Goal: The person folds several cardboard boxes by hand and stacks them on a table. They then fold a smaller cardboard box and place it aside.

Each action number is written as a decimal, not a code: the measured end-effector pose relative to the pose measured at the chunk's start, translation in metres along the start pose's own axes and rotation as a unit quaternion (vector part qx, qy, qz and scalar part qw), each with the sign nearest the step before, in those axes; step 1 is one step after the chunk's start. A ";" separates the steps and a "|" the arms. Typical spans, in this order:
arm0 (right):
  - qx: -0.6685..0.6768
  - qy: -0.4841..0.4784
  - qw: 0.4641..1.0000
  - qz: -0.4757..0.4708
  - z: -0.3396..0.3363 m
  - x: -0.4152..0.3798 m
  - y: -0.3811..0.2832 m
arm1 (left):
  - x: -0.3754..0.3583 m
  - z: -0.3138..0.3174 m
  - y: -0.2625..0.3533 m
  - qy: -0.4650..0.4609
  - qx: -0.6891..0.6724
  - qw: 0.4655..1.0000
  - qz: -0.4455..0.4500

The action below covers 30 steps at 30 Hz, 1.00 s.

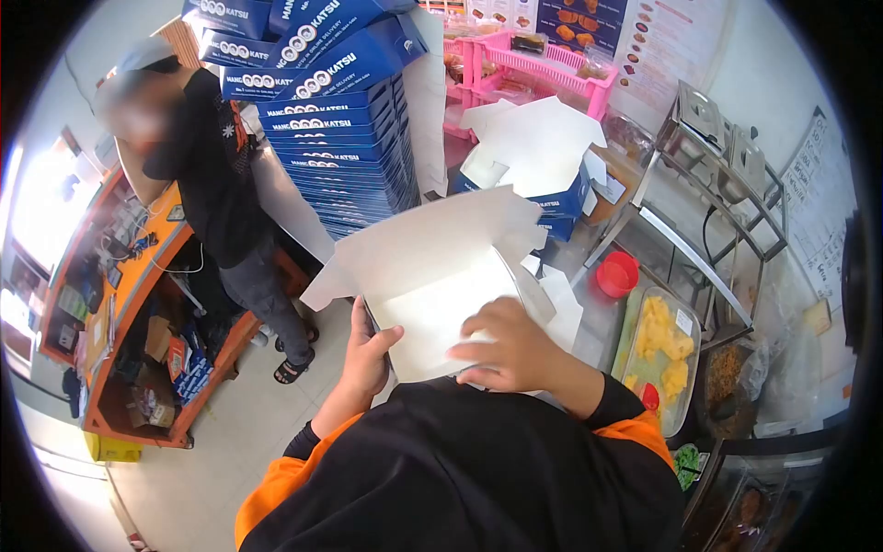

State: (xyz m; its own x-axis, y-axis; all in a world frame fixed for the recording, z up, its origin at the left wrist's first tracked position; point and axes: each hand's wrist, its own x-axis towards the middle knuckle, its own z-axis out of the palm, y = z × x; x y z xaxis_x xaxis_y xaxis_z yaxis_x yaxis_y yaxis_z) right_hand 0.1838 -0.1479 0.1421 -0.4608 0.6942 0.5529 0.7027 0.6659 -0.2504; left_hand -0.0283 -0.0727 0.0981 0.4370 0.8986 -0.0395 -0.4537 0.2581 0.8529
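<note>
A white-lined cardboard food box [441,299] with its lid raised is in front of my body. My left hand [370,354] is closed on the box's left wall, thumb on the inner side and fingers outside. Over the front right part of the box is my right hand [506,350], its bent fingers apart and pointing left across the interior. Nothing shows between those fingers. Its palm overlaps the box's front right edge. Inside, the visible floor of the box is bare white.
Blue printed boxes [345,156] form a tall stack behind. Another open box [543,147] stands at the back. To the right are a red cup [617,274], a tray of yellow food [662,354] and a metal rack [722,156]. A person [216,166] stands by the orange counter [138,267] at left.
</note>
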 end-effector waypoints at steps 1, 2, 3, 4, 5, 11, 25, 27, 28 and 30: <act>0.004 0.100 0.995 0.031 -0.008 -0.003 0.001 | -0.002 0.000 0.003 -0.012 -0.012 1.000 -0.001; 0.008 0.197 0.978 0.062 -0.016 -0.008 0.003 | -0.005 -0.001 0.006 -0.025 -0.026 0.999 -0.002; 0.080 0.257 0.951 0.154 -0.012 -0.013 0.012 | -0.006 -0.002 0.006 -0.036 -0.040 0.999 -0.003; 0.211 0.243 0.902 0.288 -0.012 -0.019 0.017 | -0.007 -0.001 0.004 -0.044 -0.037 0.998 -0.003; 0.333 0.221 0.819 0.413 -0.012 -0.022 0.020 | -0.008 -0.001 0.000 -0.052 -0.034 0.998 -0.006; 0.576 0.206 0.649 0.454 0.003 -0.075 0.067 | 0.003 -0.029 -0.056 -0.053 0.014 0.988 0.142; 0.405 0.146 0.711 0.556 0.006 -0.076 0.083 | 0.073 -0.013 -0.074 0.005 0.307 0.946 -0.104; 0.439 0.115 0.671 0.586 0.007 -0.064 0.065 | 0.089 -0.017 -0.066 -0.004 0.268 0.956 -0.120; 0.448 0.101 0.661 0.594 0.008 -0.063 0.061 | 0.086 -0.008 -0.047 -0.015 0.294 0.945 -0.143; 0.474 0.068 0.662 0.576 0.011 -0.069 0.055 | 0.095 -0.023 -0.045 -0.056 0.477 0.876 -0.055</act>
State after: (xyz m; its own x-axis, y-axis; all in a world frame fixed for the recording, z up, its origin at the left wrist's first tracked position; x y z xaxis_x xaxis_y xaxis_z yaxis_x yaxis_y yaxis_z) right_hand 0.2486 -0.1559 0.0817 0.1845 0.9026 -0.3888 -0.1408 -0.3672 -0.9194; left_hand 0.0156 0.0090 0.0438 0.5355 0.8324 -0.1428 0.4270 -0.1209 0.8961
